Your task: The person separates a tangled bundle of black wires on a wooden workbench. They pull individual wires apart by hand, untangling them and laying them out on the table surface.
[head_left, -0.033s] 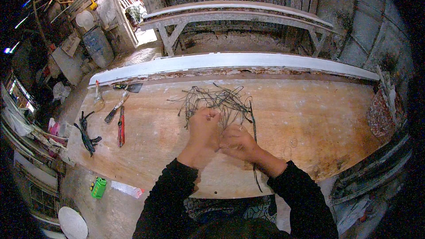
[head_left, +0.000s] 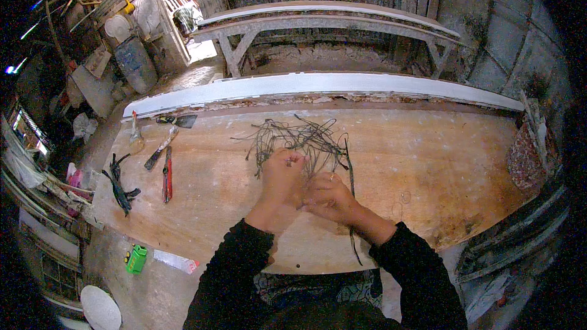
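A loose tangle of thin dark strands (head_left: pixel 306 139) lies on a worn wooden tabletop (head_left: pixel 428 165). My left hand (head_left: pixel 282 178) sits at the tangle's near edge with its fingertips pinched on a few strands. My right hand (head_left: pixel 327 197) is pressed against it, fingers curled around the same strands. One long strand (head_left: pixel 351 177) runs from the pile past my right wrist and over the table's near edge. Both forearms wear black sleeves.
On the table's left lie red-handled pliers (head_left: pixel 166 176), a scraper (head_left: pixel 160 148), a small bottle (head_left: pixel 134 139) and a black tool (head_left: pixel 119 188). A long white board (head_left: pixel 318 85) borders the far edge, with a trestle bench (head_left: pixel 324 21) behind. A green object (head_left: pixel 136 259) lies on the floor.
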Demonstrator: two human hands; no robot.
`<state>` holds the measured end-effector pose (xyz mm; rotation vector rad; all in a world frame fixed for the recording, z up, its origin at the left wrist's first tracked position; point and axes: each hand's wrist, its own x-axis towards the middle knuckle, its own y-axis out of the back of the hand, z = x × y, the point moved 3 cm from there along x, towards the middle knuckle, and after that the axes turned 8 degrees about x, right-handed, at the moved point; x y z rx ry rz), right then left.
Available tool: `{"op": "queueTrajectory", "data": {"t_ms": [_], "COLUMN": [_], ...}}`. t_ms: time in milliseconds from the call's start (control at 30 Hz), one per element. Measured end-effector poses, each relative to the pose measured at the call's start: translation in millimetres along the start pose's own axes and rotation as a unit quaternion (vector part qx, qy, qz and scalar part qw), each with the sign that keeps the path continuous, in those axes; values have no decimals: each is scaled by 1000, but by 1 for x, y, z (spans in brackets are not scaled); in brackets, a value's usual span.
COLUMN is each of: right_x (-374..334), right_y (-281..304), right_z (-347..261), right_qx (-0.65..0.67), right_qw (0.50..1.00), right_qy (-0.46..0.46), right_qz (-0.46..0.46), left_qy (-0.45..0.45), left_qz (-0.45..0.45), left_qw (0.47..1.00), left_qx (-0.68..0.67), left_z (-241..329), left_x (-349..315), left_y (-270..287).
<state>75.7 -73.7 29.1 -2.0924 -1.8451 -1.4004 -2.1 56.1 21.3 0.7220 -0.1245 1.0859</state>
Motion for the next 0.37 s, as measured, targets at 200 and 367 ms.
{"op": "queueTrajectory", "data": {"t_ms": [200, 367], "right_x": [1, 0], "right_y": [1, 4], "right_z": [-10, -7], "right_qx": [-32, 19], "right_qw": [999, 995], "right_qy": [-21, -95], "right_qz": [-1, -18], "left_qy": [-25, -48], "left_qz": [-4, 2], "left_qw": [999, 997], "left_qx": [32, 54], "left_z": [10, 8], "left_x": [-2, -1], "left_y": [1, 3]}}
